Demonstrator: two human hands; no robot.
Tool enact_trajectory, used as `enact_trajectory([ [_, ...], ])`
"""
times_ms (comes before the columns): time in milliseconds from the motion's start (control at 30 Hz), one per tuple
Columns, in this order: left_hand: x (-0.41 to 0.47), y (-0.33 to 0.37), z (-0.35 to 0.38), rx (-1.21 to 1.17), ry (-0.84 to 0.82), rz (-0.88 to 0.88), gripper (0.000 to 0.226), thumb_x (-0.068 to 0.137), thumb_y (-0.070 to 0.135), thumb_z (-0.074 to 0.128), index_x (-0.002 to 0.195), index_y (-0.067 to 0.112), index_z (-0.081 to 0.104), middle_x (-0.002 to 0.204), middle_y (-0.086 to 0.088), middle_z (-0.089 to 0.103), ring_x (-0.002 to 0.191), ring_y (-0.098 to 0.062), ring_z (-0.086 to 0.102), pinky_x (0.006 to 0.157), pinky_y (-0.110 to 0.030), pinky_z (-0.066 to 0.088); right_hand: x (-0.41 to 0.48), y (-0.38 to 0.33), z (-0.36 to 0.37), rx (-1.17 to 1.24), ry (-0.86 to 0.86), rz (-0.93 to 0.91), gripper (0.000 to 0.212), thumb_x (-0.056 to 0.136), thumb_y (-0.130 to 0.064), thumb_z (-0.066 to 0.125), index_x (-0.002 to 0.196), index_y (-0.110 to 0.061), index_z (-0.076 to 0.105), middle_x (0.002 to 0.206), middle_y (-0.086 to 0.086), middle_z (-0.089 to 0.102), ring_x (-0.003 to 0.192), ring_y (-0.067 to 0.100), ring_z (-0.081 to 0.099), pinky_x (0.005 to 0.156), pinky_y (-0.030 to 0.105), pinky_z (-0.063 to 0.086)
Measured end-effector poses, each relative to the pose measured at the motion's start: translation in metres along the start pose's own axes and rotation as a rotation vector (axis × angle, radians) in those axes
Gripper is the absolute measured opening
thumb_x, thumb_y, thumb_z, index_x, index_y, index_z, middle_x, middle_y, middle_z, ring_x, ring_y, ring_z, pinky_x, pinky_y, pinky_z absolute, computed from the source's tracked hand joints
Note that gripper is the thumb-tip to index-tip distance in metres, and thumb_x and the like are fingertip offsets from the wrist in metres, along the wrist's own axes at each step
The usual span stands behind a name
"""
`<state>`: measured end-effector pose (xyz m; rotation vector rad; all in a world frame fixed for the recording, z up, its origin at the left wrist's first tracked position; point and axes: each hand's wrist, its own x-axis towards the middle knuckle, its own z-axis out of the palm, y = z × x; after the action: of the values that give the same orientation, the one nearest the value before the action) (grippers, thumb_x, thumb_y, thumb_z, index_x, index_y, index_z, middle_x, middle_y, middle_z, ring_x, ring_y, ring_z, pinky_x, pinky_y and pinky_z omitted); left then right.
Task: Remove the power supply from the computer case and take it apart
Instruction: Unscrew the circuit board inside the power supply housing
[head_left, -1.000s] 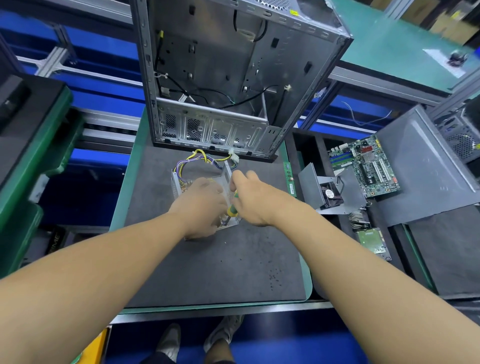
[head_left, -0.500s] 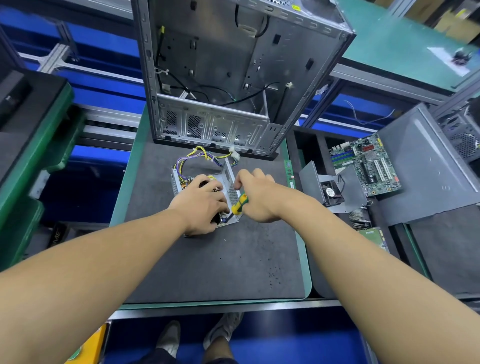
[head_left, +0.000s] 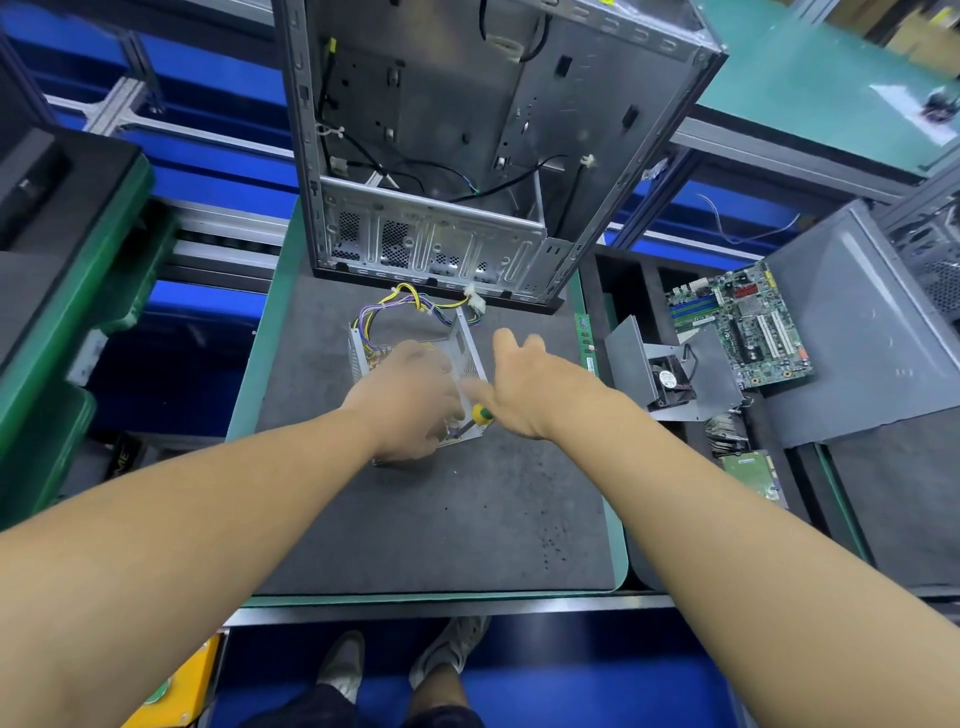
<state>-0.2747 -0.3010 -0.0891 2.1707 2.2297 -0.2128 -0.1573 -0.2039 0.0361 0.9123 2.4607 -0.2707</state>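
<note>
Grey foam mat (head_left: 441, 519) under everything. Found the power supply (head_left: 466, 356) lying on it, out of the computer case (head_left: 467, 130) and just in front of that case's perforated lower end. Looked like a bare silver sheet-metal box with the top off, right wall upright and punched with small holes, yellowish parts showing inside at the left. Trailed 1 bundle of yellow, purple and black wires (head_left: 400, 312) from its far side, ending in a white connector (head_left: 475, 304) close to the case. Saw the left hand (head_left: 410, 410) clamped over the box from above, fingers curled down onto it. Saw the right hand (head_left: 535, 395) just beside the right wall, 2 fingers stretched out straight. Noted a yellow-and-green screwdriver (head_left: 480, 414) between the 2 hands, shaft angled toward the box's near corner; could not tell through the blur whether the right thumb held it. Spotted a motherboard (head_left: 743, 322) well off to the right.
</note>
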Motion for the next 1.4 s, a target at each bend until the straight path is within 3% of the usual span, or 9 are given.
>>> enact_trajectory([
  [200,0.000,0.000,-0.001,0.001,0.004,0.006,0.042,0.085,0.055,0.043,0.122,0.043,0.059,0.132,0.022,0.054,0.136,-0.016,0.027,0.111,-0.041,0.016,-0.001,0.001,-0.003,0.010,0.002,-0.195,0.025,0.092,-0.013,0.048,0.115,-0.016,0.039,0.115,0.006,0.038,0.099,0.029,0.039,0.074,0.037,0.038],
  [400,0.001,0.001,0.000,0.004,0.004,-0.006,0.039,0.085,0.053,0.041,0.117,0.040,0.059,0.128,0.016,0.055,0.133,-0.016,0.026,0.112,-0.041,0.017,-0.003,-0.003,0.002,0.069,0.015,-0.061,0.043,0.096,-0.060,0.037,0.105,-0.018,0.034,0.104,0.007,0.044,0.090,0.033,0.047,0.069,0.040,0.038],
  [533,0.000,0.000,0.001,0.007,0.023,0.009,0.040,0.083,0.053,0.043,0.119,0.043,0.060,0.126,0.019,0.056,0.129,-0.017,0.030,0.109,-0.042,0.020,-0.001,-0.005,0.003,0.049,0.095,-0.099,0.015,0.103,-0.030,0.036,0.106,-0.015,0.036,0.110,0.014,0.049,0.084,0.034,0.045,0.071,0.039,0.040],
  [633,0.001,0.000,0.001,0.004,0.022,0.016,0.038,0.083,0.052,0.043,0.111,0.037,0.064,0.126,0.018,0.058,0.130,-0.018,0.033,0.109,-0.042,0.020,0.000,-0.005,-0.001,0.101,-0.071,-0.156,0.032,0.090,-0.015,0.049,0.120,-0.022,0.039,0.117,0.006,0.032,0.101,0.027,0.035,0.074,0.038,0.038],
  [800,0.001,0.001,0.002,0.002,0.035,0.000,0.038,0.082,0.053,0.044,0.113,0.040,0.061,0.124,0.012,0.057,0.130,-0.017,0.031,0.109,-0.042,0.021,0.001,-0.007,0.003,0.081,0.057,-0.092,0.036,0.100,-0.047,0.037,0.120,-0.017,0.038,0.107,0.008,0.038,0.092,0.035,0.048,0.073,0.041,0.041],
  [1000,0.000,0.001,0.002,0.004,0.033,0.016,0.036,0.084,0.053,0.043,0.109,0.038,0.064,0.120,0.016,0.059,0.126,-0.019,0.033,0.109,-0.042,0.021,0.003,-0.003,0.003,0.135,-0.010,-0.224,0.024,0.089,-0.012,0.050,0.110,-0.020,0.044,0.111,0.002,0.033,0.099,0.026,0.037,0.066,0.035,0.036],
  [1133,0.001,0.000,0.003,-0.001,0.031,0.001,0.035,0.083,0.053,0.043,0.106,0.037,0.063,0.126,0.018,0.057,0.129,-0.017,0.030,0.110,-0.042,0.020,0.003,-0.002,0.013,0.183,0.123,-0.187,0.019,0.091,-0.037,0.054,0.099,-0.021,0.046,0.101,0.001,0.049,0.090,0.029,0.053,0.057,0.033,0.034],
  [1267,0.001,0.001,0.001,0.021,-0.007,0.006,0.039,0.084,0.054,0.043,0.119,0.043,0.059,0.131,0.020,0.053,0.133,-0.018,0.028,0.110,-0.042,0.018,0.005,0.003,0.021,0.194,0.235,-0.231,0.014,0.095,-0.023,0.053,0.106,-0.015,0.051,0.104,0.007,0.053,0.092,0.032,0.054,0.069,0.034,0.041],
  [1400,0.001,0.001,-0.002,0.017,-0.050,-0.007,0.044,0.086,0.057,0.044,0.125,0.044,0.057,0.133,0.022,0.052,0.134,-0.015,0.027,0.110,-0.040,0.015,-0.002,0.025,0.008,0.382,0.277,-0.169,0.013,0.089,-0.023,0.058,0.096,-0.019,0.048,0.083,-0.002,0.051,0.059,0.018,0.046,0.049,0.028,0.033],
])
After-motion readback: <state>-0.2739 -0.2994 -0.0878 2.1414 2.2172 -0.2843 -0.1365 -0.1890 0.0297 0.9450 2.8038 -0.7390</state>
